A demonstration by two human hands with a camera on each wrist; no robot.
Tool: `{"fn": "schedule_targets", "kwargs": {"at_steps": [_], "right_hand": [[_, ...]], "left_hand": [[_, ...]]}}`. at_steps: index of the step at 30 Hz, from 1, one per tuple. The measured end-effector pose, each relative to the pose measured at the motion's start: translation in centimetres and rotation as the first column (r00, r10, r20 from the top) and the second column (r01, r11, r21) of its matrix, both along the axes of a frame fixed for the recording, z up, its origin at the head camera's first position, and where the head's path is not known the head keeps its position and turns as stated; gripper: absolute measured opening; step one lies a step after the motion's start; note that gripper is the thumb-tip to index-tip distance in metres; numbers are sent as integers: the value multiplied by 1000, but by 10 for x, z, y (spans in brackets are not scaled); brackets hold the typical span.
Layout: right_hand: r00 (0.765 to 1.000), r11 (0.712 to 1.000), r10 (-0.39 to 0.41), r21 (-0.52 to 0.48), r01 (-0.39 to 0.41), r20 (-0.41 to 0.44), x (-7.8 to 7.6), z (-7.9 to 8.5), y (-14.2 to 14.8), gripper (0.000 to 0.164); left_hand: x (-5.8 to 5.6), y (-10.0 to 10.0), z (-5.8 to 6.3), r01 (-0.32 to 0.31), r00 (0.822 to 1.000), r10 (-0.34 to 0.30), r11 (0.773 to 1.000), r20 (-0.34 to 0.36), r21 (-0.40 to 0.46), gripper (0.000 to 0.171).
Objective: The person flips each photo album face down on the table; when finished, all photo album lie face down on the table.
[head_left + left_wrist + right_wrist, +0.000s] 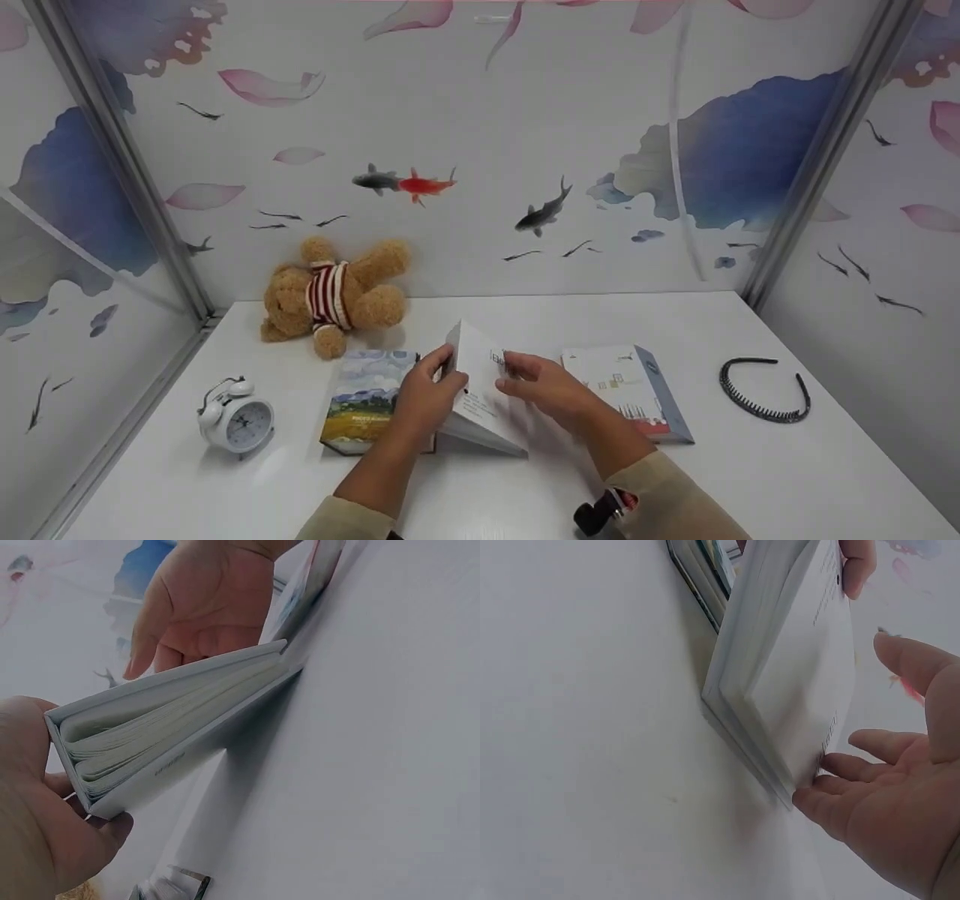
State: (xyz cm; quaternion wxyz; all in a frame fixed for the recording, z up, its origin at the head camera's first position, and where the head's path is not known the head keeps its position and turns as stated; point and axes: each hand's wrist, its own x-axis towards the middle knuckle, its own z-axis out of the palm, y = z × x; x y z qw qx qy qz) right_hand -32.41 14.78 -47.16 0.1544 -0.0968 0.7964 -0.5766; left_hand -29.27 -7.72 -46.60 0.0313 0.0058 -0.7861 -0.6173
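Observation:
A thick white hardcover book (pixel 484 401) stands tilted up from the table, its lower end down near the tabletop. My left hand (pixel 429 391) grips it by the spine, thumb on one cover and fingers on the other. In the left wrist view the pages (pixel 161 724) show between slightly parted covers. At the book's other side is my right hand (pixel 553 384), its fingers extended and thumb apart. The right wrist view shows its fingertips (pixel 817 802) right at the cover's edge. A landscape-covered photo album (pixel 367 397) lies under my left forearm.
Another white book (pixel 615 382) with a grey-blue spine lies right of my right hand. A black toothed headband (pixel 765 409) is farther right. At left stands a white alarm clock (pixel 240 420). A teddy bear (pixel 330 296) lies against the back wall (pixel 480 255).

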Motion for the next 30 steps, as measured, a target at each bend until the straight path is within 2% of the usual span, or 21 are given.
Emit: {"fn": "schedule_targets", "kwargs": {"at_steps": [4, 8, 14, 18, 22, 24, 26, 30], "right_hand": [[1000, 999, -10, 32, 10, -4, 3, 6, -2, 82], [1000, 1000, 16, -25, -16, -23, 6, 11, -3, 81], [995, 994, 71, -73, -76, -69, 14, 18, -6, 80], [992, 989, 105, -98, -111, -68, 18, 22, -9, 79], [987, 970, 145, -184, -157, -75, 21, 26, -10, 79], [986, 963, 149, -214, -162, -79, 21, 28, -10, 79], [988, 961, 135, -233, -150, -76, 21, 28, -10, 79], [994, 966, 86, -238, -98, -60, 20, 30, -9, 78]], "left_hand": [[-1, 1, 3, -28, 1000, 27, 999, 12, 33, 65], [-1, 2, 4, -17, 999, 14, 996, 35, 87, 70], [-1, 0, 6, 58, 997, -69, 976, 45, 209, 72], [0, -2, 9, 113, 993, -114, 953, -12, 281, 70], [1, -1, 15, 179, 984, -165, 921, -68, 346, 71], [2, -1, 18, 209, 978, -190, 911, -87, 357, 71], [2, 0, 19, 227, 974, -206, 909, -97, 348, 72], [4, 1, 20, 235, 972, -217, 924, -92, 303, 71]]}}
